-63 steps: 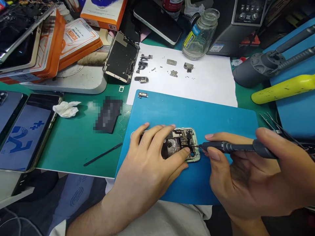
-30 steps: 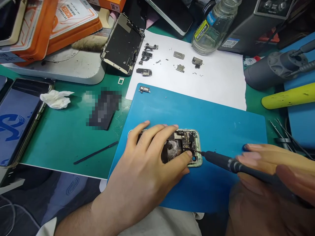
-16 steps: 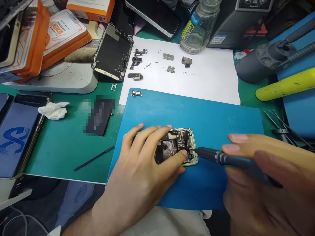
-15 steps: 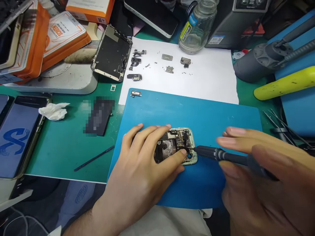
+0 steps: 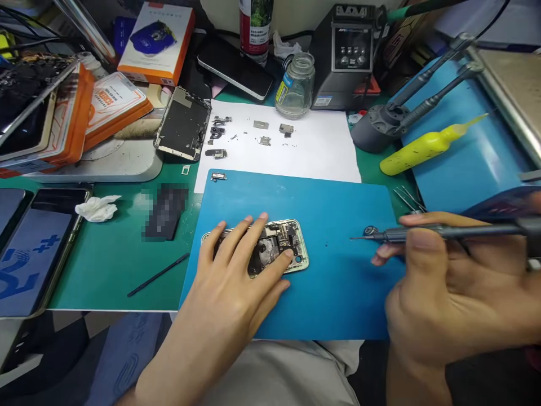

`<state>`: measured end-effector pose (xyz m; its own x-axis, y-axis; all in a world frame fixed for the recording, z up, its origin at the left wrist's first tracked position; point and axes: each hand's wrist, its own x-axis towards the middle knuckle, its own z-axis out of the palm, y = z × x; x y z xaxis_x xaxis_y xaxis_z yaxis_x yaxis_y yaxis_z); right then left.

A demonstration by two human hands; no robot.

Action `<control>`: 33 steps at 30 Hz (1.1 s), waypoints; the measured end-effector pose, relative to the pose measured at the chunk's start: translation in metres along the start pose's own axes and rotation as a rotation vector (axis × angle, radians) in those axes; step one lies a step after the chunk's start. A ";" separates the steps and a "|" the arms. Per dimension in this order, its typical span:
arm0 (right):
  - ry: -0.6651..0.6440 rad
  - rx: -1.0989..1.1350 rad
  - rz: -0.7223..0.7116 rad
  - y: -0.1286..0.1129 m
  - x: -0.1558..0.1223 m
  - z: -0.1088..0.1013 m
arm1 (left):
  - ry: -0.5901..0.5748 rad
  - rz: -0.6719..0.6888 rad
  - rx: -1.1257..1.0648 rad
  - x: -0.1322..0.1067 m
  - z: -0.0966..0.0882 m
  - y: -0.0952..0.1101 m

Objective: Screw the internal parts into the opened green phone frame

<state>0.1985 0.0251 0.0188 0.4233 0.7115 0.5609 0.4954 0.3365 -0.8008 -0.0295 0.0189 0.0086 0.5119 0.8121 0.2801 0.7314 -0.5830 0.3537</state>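
Observation:
An opened smartphone body (image 5: 270, 251) with a pale green frame lies on the blue mat (image 5: 338, 304), its circuit board and battery bay exposed. My left hand (image 5: 234, 276) is wrapped over it, several fingers across the far edge and board, the thumb along the near edge. My right hand (image 5: 439, 282) grips a dark precision screwdriver (image 5: 393, 234), its thin tip pointing left above the mat, apart from the phone. A small round grey piece (image 5: 371, 230) shows behind the shaft; I cannot tell what it is. Tiny dark specks (image 5: 326, 245) lie on the mat between phone and tip.
Removed phone parts (image 5: 217, 153) and small metal plates (image 5: 261, 124) lie on white paper (image 5: 321, 158). Around it are a phone screen (image 5: 183, 121), glass jar (image 5: 296, 84), yellow bottle (image 5: 416, 151), tweezers (image 5: 408, 198), a black battery-like piece (image 5: 167, 211) and a black stick (image 5: 158, 275).
The screwdriver has moved right, off the phone, with my right hand still round it. My left hand stays on the phone. The head view has shifted, showing more of the back of the bench.

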 end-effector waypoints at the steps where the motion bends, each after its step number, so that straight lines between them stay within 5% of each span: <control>1: -0.036 -0.010 0.019 0.001 0.001 -0.003 | -0.006 -0.004 0.014 -0.001 -0.001 0.001; 5: -0.214 -0.048 -0.012 0.013 0.000 -0.008 | 0.019 -0.018 0.048 -0.006 0.000 0.001; 14: -0.248 -0.053 -0.013 0.019 -0.001 -0.010 | 0.014 -0.026 0.035 -0.008 0.003 -0.001; 21: -0.314 0.310 0.367 -0.015 -0.013 0.009 | 0.048 -0.024 0.016 -0.006 0.005 -0.002; 26: -0.340 0.327 0.286 -0.022 -0.023 0.029 | 0.085 -0.051 -0.001 -0.004 0.007 -0.002; 33: -0.343 0.309 0.254 -0.017 -0.026 0.030 | 0.114 -0.057 -0.001 -0.003 0.008 -0.002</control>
<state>0.1567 0.0194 0.0115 0.2024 0.9379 0.2817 0.1407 0.2568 -0.9562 -0.0291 0.0173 0.0001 0.4151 0.8359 0.3591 0.7571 -0.5363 0.3731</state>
